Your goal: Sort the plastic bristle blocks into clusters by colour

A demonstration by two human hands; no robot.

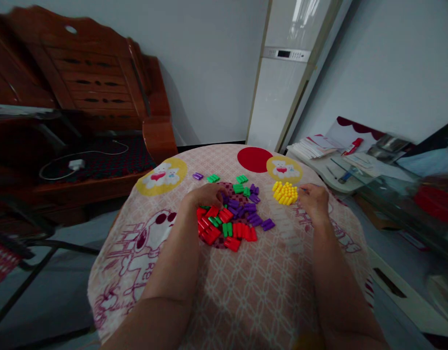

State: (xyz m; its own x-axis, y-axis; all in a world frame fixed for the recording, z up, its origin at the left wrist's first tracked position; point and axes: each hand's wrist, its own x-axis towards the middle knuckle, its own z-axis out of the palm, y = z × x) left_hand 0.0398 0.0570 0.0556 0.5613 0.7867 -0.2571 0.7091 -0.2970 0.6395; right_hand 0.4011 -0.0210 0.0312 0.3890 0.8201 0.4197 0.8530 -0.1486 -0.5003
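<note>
Over the far left part of a loose pile of plastic building blocks, my left hand (208,195) has its fingers curled down, closed, beside purple blocks (250,207). What its fingertips hold is hidden. Red blocks (211,235) and green blocks (227,229) lie just below that hand. My right hand (315,200) is at the right edge of a yellow block cluster (285,193), with thumb and fingers pinched together. Whether a small piece sits in that pinch is too small to make out. The yellow blocks stand packed tightly together, apart from the other colours.
A patterned cloth (260,282) covers the round table. Beyond it stand a wooden bench (96,82) with a white charger (77,165) and a tall white cabinet unit (282,92). On the right, a glass-topped side table (384,189) and papers (315,146) border the cloth.
</note>
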